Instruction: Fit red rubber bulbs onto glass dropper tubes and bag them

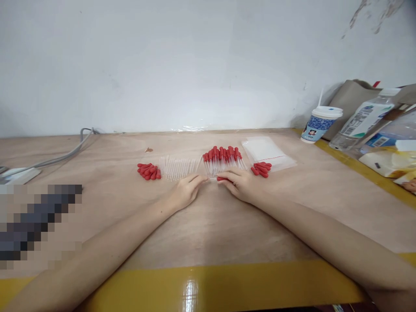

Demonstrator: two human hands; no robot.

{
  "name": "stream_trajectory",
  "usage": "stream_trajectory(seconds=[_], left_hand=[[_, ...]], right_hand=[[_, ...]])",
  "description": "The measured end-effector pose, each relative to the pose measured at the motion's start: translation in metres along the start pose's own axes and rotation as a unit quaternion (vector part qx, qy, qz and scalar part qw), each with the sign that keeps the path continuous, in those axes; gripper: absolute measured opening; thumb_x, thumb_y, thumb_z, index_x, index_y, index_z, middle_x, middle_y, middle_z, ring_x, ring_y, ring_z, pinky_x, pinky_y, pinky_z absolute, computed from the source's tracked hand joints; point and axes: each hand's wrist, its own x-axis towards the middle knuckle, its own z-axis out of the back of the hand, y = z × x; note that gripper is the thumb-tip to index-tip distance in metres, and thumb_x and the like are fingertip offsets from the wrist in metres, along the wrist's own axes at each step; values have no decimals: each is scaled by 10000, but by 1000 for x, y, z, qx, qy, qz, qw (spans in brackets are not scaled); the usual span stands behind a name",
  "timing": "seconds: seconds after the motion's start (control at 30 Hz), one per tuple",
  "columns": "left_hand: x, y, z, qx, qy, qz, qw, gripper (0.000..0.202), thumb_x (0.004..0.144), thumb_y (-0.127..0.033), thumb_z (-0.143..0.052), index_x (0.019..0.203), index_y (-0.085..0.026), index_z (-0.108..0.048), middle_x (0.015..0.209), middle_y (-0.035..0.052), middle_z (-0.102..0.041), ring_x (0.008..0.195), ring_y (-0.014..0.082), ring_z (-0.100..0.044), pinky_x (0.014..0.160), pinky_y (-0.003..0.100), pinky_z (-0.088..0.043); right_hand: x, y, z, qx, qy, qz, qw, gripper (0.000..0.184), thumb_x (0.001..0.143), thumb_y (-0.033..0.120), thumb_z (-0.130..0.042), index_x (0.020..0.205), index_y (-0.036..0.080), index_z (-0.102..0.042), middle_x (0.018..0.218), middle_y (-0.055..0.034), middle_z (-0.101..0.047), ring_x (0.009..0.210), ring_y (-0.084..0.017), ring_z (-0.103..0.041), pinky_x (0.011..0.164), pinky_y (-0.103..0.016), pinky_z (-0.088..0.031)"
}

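My left hand [186, 190] pinches a thin clear dropper tube [212, 178] low over the table. Fingers of my right hand [242, 184] are closed on a red rubber bulb [221, 178] at the tube's right end. How deep the tube sits in the bulb is too small to tell. Just behind my hands lie several droppers with red bulbs fitted [224, 155], bulbs pointing away from me. A row of bare clear tubes [180, 168] is spread beyond my left hand. Loose red bulbs form a left pile [149, 171] and a smaller right pile [261, 169].
Clear plastic bags [268, 152] lie at the back right. Farther right stand a paper cup [320, 123] with a straw, a plastic bottle [367, 117] and packets. A grey cable [68, 156] runs along the left. Yellow tape [195, 284] lines the table's front edge.
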Motion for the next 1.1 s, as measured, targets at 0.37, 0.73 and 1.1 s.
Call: stream_trajectory(seconds=[0.37,0.73,1.1], left_hand=[[0,-1,0,-38,-8,29,999,183,871,-204,-467,993,-153,-594,858,65,-646,748,142,-612,676,261,-511],[1,-1,-4,-36,-19,11,999,178,863,-202,-480,975,-147,-607,850,70,-649,750,143,-620,681,257,-511],[9,-7,6,-48,-40,92,994,287,866,-294,-465,1110,-163,-542,1027,89,-618,968,194,-565,851,363,-464]], right_hand=[[-1,-3,0,26,28,-2,999,132,861,198,-466,881,177,-595,809,-47,-659,737,-145,-600,685,-263,-488],[2,2,-5,35,63,0,997,158,868,219,-452,904,153,-591,821,-75,-641,743,-154,-588,687,-271,-489],[23,-18,13,275,-8,-221,936,329,766,401,-593,1013,186,-568,791,-29,-602,728,-140,-586,675,-297,-488]])
